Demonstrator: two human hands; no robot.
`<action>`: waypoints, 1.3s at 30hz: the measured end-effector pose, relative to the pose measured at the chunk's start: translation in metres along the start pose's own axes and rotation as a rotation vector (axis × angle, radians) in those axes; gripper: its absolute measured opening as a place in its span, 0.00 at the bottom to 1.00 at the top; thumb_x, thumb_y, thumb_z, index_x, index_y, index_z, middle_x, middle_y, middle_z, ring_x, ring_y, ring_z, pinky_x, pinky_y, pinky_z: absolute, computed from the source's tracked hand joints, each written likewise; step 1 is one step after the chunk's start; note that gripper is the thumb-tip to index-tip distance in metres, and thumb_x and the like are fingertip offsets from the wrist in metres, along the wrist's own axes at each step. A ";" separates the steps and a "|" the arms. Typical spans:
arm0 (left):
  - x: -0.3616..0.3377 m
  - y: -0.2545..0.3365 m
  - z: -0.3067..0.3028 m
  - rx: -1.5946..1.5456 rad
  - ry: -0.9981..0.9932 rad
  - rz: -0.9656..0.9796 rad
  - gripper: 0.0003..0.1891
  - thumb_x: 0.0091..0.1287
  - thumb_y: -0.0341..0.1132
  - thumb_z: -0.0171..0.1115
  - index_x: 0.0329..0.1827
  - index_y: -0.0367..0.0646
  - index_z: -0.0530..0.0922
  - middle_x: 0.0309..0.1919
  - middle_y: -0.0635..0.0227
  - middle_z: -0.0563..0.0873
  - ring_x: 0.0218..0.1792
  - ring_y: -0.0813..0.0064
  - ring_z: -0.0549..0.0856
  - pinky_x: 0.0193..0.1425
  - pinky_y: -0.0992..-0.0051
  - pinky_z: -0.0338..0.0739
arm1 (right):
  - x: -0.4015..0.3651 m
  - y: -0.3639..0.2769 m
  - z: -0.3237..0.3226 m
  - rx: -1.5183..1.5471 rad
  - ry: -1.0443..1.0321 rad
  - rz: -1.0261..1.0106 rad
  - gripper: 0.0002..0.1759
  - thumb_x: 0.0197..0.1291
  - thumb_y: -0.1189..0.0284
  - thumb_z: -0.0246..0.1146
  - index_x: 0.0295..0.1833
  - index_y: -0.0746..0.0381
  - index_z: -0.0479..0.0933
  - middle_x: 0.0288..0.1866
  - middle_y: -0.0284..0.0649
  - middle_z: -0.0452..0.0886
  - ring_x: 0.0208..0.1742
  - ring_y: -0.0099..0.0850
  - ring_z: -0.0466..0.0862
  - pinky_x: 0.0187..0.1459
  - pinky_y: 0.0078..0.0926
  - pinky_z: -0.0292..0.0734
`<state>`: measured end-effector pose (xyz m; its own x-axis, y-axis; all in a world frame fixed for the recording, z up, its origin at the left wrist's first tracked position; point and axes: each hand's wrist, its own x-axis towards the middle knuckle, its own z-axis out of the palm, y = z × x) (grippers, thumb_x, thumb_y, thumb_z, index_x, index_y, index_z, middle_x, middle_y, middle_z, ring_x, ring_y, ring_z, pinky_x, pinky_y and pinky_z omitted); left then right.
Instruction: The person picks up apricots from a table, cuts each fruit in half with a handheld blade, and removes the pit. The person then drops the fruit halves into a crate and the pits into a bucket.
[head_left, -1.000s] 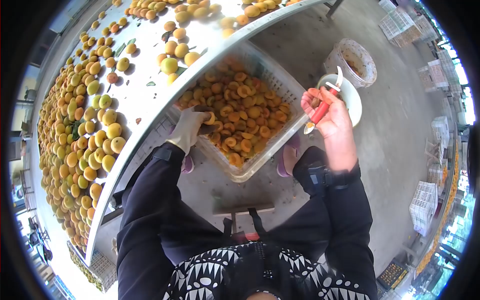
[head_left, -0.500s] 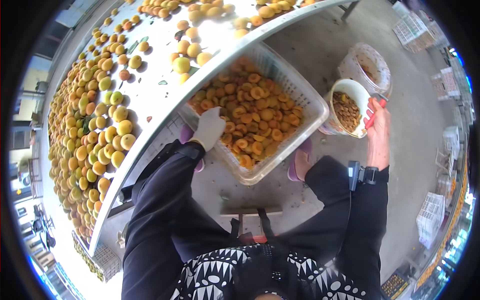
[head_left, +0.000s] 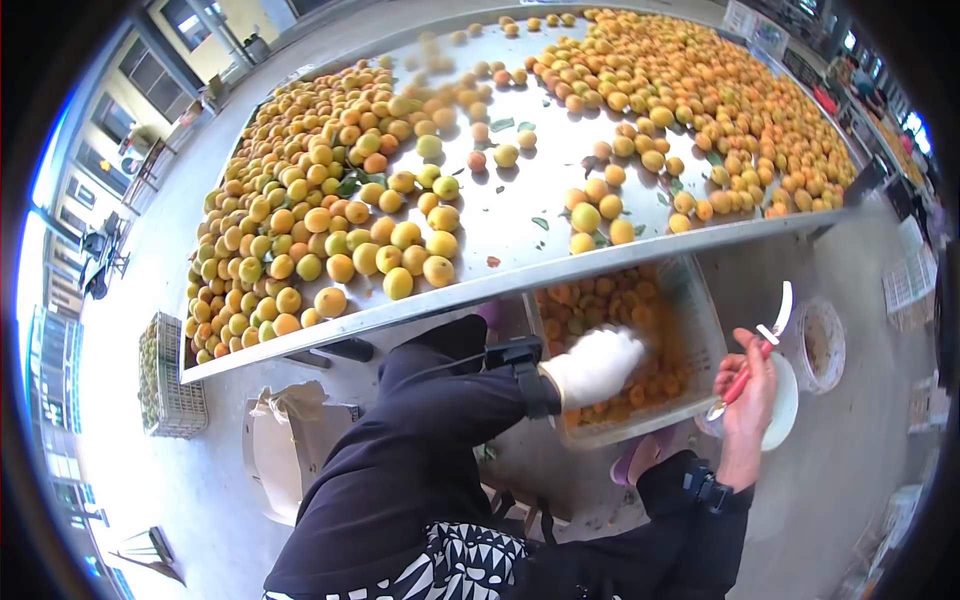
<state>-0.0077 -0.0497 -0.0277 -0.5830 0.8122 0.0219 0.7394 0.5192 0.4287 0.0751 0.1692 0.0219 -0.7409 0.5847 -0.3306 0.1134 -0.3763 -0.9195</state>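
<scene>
My left hand (head_left: 598,368), in a white glove, is over the plastic crate (head_left: 708,330) of halved apricots (head_left: 610,300) under the table edge. Motion blurs its fingers, so whether they are open or closed does not show. My bare right hand (head_left: 750,385) is closed around a red-handled cutting tool (head_left: 742,382) with a pale curved blade pointing up and away. That hand is above a white bucket (head_left: 784,405), partly hiding it.
A metal table (head_left: 500,235) with whole apricots (head_left: 300,230) spans the far side. Another bucket (head_left: 822,345) stands right of the crate. On the floor at left are a fruit-filled crate (head_left: 175,380) and a cardboard box (head_left: 285,440).
My view has swung up and left, showing more of the table. My left hand has moved from the crate's left side to over its middle. The tool stays in my right hand.
</scene>
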 end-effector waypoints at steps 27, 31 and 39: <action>-0.037 -0.304 -0.240 0.362 0.615 -0.560 0.12 0.63 0.29 0.56 0.48 0.40 0.81 0.43 0.49 0.85 0.47 0.48 0.83 0.52 0.56 0.78 | -0.017 0.047 0.133 -0.124 -0.228 0.060 0.05 0.67 0.71 0.62 0.42 0.61 0.77 0.22 0.27 0.70 0.15 0.13 0.62 0.16 0.12 0.55; -0.001 -0.344 -0.251 0.358 0.683 -0.581 0.15 0.62 0.29 0.56 0.53 0.43 0.80 0.50 0.53 0.84 0.52 0.52 0.83 0.57 0.59 0.78 | -0.015 0.044 0.137 -0.095 -0.159 0.071 0.04 0.67 0.72 0.61 0.42 0.62 0.77 0.22 0.28 0.70 0.15 0.13 0.63 0.16 0.12 0.56; 0.050 -0.360 -0.252 0.551 0.292 -0.509 0.18 0.62 0.32 0.61 0.57 0.52 0.82 0.51 0.62 0.84 0.57 0.60 0.81 0.60 0.59 0.77 | -0.013 0.057 0.140 -0.152 -0.178 0.096 0.04 0.67 0.72 0.61 0.42 0.60 0.73 0.23 0.31 0.72 0.14 0.15 0.64 0.16 0.13 0.56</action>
<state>-0.3876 -0.2632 0.0464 -0.9014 0.3775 0.2119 0.3745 0.9256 -0.0558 -0.0011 0.0397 0.0035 -0.8252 0.4109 -0.3875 0.2770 -0.3033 -0.9117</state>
